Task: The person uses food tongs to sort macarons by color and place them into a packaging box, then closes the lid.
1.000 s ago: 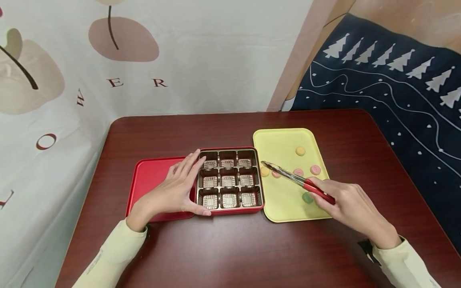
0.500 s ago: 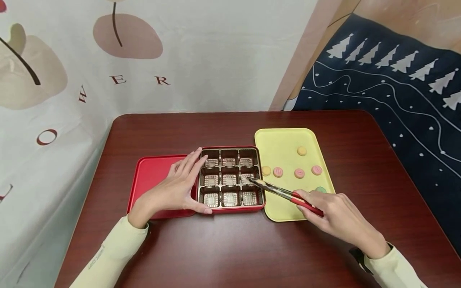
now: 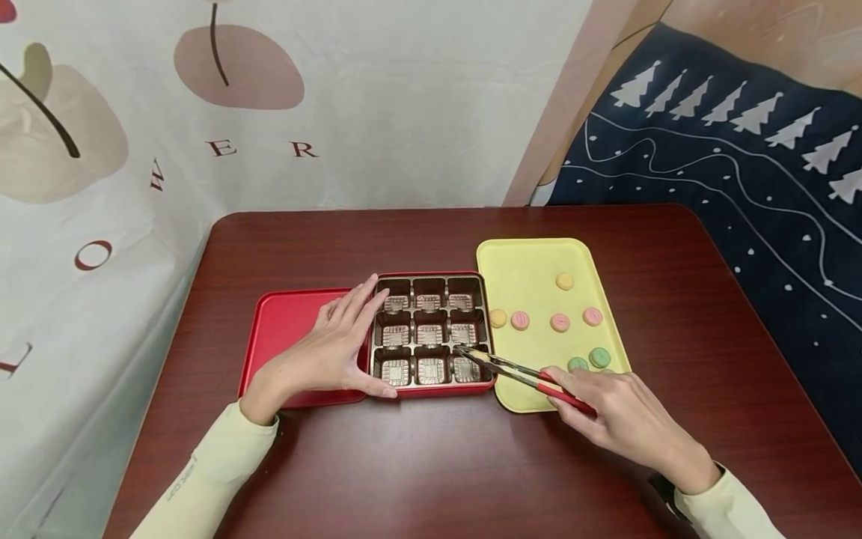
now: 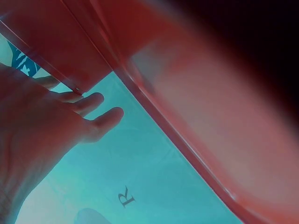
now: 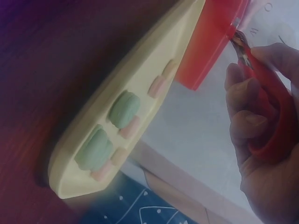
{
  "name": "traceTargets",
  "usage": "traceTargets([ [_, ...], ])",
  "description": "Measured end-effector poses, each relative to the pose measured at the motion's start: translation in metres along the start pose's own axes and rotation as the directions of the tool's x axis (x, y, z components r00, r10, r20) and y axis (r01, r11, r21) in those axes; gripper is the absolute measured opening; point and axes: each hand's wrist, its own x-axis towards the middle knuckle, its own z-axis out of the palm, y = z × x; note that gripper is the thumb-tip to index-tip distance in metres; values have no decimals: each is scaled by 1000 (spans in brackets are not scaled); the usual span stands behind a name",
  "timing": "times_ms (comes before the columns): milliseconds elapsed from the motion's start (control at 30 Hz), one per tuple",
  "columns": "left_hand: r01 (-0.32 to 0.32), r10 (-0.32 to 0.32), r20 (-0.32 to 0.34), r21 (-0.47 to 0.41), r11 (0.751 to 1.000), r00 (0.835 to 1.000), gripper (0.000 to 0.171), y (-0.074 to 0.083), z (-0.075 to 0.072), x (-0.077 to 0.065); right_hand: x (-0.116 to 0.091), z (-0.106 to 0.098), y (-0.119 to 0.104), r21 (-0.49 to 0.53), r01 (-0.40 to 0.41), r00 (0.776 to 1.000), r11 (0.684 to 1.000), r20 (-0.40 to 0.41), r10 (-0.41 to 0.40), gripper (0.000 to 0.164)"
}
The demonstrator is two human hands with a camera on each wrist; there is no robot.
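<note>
A red square box [image 3: 431, 391] has a brown insert of several compartments, with no sweets visible in those I can see into. My left hand [image 3: 316, 367] rests along its left side, fingers spread at the far part and thumb at the front wall. My right hand [image 3: 619, 415] grips red-handled metal tongs [image 3: 518, 374]. The tongs' tips are over the box's front right compartment; something pale yellowish shows between them, too small to tell. In the right wrist view the tongs' red handle [image 5: 275, 112] lies in the curled fingers.
On the right, a yellow tray [image 3: 521, 262] bears several macarons: yellow [image 3: 564, 281], pink [image 3: 560, 323] and green [image 3: 599, 358]. A red lid [image 3: 289, 322] lies left of the box, partly under the left forearm. Beneath everything is a brown table [image 3: 431, 464].
My right hand has moved left and toward the front, carrying the tongs' tips from above the yellow tray to the box's front right compartment. The left hand stays at the box.
</note>
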Motion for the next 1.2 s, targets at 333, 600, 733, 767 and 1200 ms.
traceTargets([
  [333, -12, 12, -2, 1, 1000, 1000, 152, 1, -1, 3, -4, 5, -1, -18, 41, 998, 999, -43, -42, 53],
  [600, -6, 6, -10, -4, 1000, 1000, 152, 1, -1, 2, -5, 8, 0, -24, 50, 998, 998, -47, -51, 53],
  [733, -7, 7, -12, 2, 1000, 1000, 153, 0, 1, 2, -7, 8, 1, -33, 42, 998, 999, -53, -44, 54],
  [767, -7, 7, -12, 5, 1000, 1000, 153, 0, 1, 2, -8, 8, 1, -35, 43, 997, 998, -58, -45, 54],
  [1200, 8, -8, -2, 2, 1000, 1000, 155, -1, 3, 1, -12, 7, 7, -57, 2, 996, 998, -93, -7, 54],
])
